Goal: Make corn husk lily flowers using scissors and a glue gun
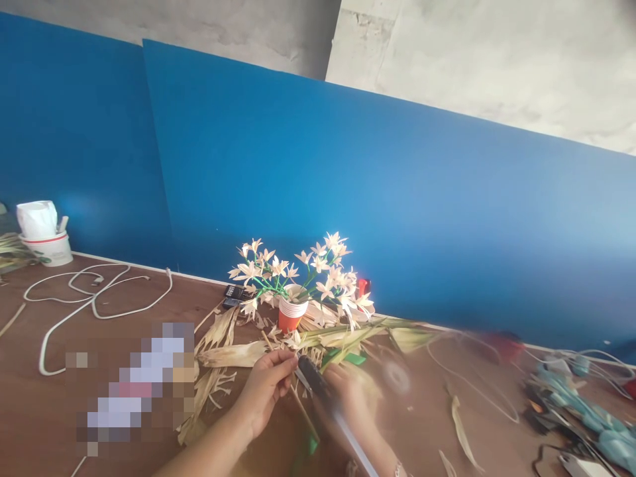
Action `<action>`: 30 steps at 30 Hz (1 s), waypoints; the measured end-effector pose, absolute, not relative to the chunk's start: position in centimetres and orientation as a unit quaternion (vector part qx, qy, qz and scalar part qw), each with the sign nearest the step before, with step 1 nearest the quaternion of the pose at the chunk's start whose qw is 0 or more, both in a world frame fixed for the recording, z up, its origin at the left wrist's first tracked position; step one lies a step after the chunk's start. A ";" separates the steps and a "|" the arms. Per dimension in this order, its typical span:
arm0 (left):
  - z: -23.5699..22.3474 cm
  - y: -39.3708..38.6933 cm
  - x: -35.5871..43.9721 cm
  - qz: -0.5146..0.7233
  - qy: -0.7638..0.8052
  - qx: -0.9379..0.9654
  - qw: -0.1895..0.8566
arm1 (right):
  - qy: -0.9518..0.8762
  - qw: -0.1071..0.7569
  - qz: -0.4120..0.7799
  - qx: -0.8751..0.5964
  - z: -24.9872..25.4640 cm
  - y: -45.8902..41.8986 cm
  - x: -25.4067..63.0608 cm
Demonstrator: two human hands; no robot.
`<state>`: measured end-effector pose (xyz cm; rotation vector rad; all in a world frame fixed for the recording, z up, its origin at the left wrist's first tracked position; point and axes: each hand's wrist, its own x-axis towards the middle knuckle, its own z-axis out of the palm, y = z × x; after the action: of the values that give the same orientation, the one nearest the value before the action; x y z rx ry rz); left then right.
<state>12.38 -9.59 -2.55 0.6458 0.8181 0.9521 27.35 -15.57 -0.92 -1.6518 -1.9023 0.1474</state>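
Observation:
My left hand (268, 384) is closed, thumb and forefinger pinching a thin pale stem (303, 414) that has a green bit near its lower end. A small husk flower (294, 339) shows just beyond the fingertips; I cannot tell whether it is joined to the stem. In my right hand (350, 397), blurred by motion, is a black glue gun (314, 379) with a translucent glue stick (355, 444) at its back. Its nose is close to my left fingertips. Behind the hands, a red and white paper cup (291, 311) holds pale flowers (325, 281) on green stems.
Dry corn husks (233, 354) lie around the cup. A white cable (89, 301) loops at left, near a white tub (50, 248). A pixelated patch hides something at left. Blue-green bundled items (586, 411) lie at right. A blue panel (348, 185) stands behind the table (417, 424).

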 end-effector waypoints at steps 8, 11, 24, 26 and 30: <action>-2.7 -9.6 12.5 0.439 0.389 0.305 0.750 | -0.718 0.325 0.074 -0.611 -0.9 -15.6 27.4; -2.7 -9.7 12.5 0.440 0.388 0.306 0.750 | -0.712 0.333 0.083 -0.612 -1.2 -15.6 27.3; -2.6 -9.6 12.4 0.438 0.378 0.282 0.765 | -0.709 0.336 0.089 -0.613 -1.2 -15.5 27.3; -2.5 -9.6 12.4 0.437 0.378 0.286 0.764 | -0.697 0.353 0.101 -0.616 -1.2 -15.6 27.3; -2.5 -9.5 12.1 0.427 0.363 0.332 0.758 | -0.615 0.397 0.221 -0.645 -1.7 -15.5 27.5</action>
<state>12.15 -9.49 -2.45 0.7243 0.7908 0.9309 27.51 -15.46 -1.66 -1.6338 -1.5579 0.5591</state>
